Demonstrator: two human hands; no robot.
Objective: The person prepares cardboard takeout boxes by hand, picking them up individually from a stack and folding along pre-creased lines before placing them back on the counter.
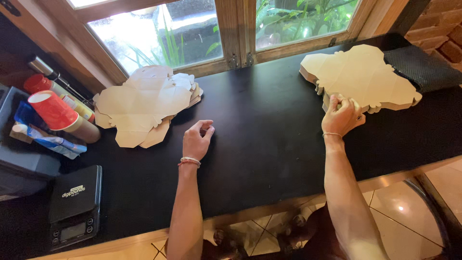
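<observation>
While right hand (340,115) pinches flat carton stack (361,77): left hand (196,140) loose, empty; scale (74,207) nearby.

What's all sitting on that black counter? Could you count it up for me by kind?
Stacks of flat cardboard cutouts: 2, one by the window, one touched by the right hand
Red-topped containers: 2
Digital scales: 1
Black mats: 1
Blue-and-white pouches: 1
Total: 7

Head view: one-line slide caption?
Right hand grips the right cardboard stack's edge; left hand rests empty on the black counter.
</observation>
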